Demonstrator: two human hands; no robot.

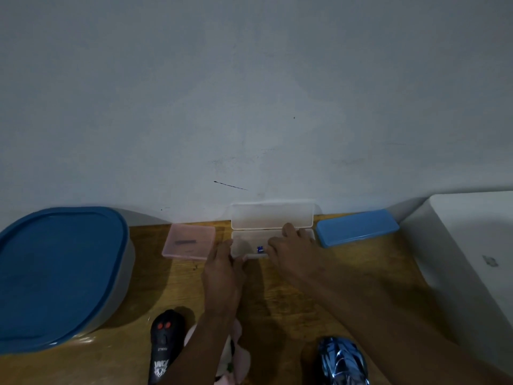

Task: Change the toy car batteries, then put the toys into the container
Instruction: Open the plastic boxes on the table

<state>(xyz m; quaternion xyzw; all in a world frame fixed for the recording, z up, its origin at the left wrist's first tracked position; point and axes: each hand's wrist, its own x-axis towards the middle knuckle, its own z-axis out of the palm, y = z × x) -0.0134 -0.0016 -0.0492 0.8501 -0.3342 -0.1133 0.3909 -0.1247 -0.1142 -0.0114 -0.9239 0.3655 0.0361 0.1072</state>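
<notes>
A clear plastic case (272, 218) lies open against the wall, its lid upright. My left hand (223, 269) grips the case's front left corner. My right hand (291, 245) reaches into the tray, fingers curled over something blue, likely a battery (260, 249); whether it is gripped I cannot tell. A shiny blue toy car (342, 362) sits at the near edge on the right. A black remote control (165, 345) with two red buttons lies at the near left. A pink toy (236, 354) is partly hidden under my left forearm.
A large grey container with a blue lid (58, 273) fills the left of the wooden table (277, 301). A pink flat case (188, 241) lies left of the clear case, a blue closed case (356, 227) right of it. A white box (466, 245) stands far right.
</notes>
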